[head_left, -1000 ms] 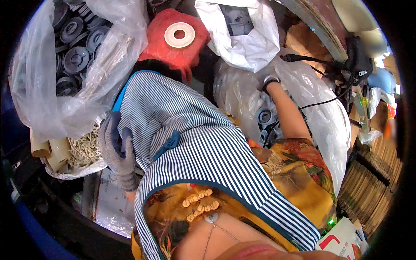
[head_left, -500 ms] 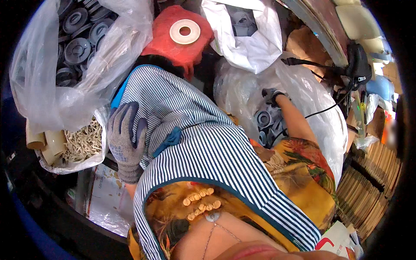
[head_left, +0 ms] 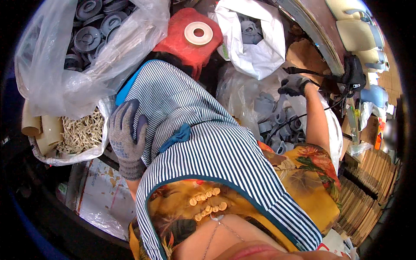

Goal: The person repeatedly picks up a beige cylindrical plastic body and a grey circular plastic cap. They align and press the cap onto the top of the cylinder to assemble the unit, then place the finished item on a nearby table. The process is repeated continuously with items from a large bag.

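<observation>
My left hand, in a grey knitted glove, lies flat with its fingers stretched over the striped apron on my lap. My right hand, gloved as well, is at the upper edge of a large clear plastic bag. Its fingers are curled and seem to grip the bag's film, though the fingertips are partly hidden. Below that hand, the bag's mouth shows several grey moulded plastic parts, some curved, some ring-shaped. A thin black cable crosses in front of them.
Dark grey round parts fill a clear bag at upper left. Below it, a sack holds small off-white pieces beside cardboard tubes. A cream ring lies on red cloth. A white sack and stacked cardboard are rightward.
My right hand has come up and away from among the grey parts to the bag's edge. More parts show in the bag's mouth. My left hand stays on the apron.
</observation>
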Action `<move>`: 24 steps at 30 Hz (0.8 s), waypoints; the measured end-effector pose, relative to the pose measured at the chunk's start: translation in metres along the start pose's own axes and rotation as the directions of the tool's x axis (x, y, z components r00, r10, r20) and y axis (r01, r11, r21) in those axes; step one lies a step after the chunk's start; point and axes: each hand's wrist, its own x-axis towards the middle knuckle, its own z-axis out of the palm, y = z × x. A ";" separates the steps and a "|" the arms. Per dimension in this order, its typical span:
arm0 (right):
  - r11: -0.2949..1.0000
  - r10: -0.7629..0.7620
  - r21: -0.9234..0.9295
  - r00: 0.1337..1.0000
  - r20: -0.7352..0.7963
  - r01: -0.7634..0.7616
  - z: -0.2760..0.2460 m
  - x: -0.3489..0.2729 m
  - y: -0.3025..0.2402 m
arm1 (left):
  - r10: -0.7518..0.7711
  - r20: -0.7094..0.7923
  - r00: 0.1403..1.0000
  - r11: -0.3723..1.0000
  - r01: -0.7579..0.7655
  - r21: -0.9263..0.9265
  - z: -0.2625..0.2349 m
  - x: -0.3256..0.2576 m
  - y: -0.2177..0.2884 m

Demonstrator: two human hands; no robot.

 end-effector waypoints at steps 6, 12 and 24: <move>0.690 -0.432 0.593 0.894 -0.122 0.415 -0.040 -0.021 -0.006 | -0.051 0.005 0.999 0.987 0.051 -0.151 0.010 0.000 -0.006; 0.087 -0.792 0.850 0.554 -0.257 0.520 -0.009 0.024 -0.065 | -0.303 0.288 0.908 0.234 0.363 -0.902 0.079 0.024 -0.001; -0.002 -0.817 0.624 0.359 -0.451 0.781 0.060 0.014 -0.204 | -0.264 0.323 0.909 -0.094 0.309 -0.946 0.046 0.042 -0.004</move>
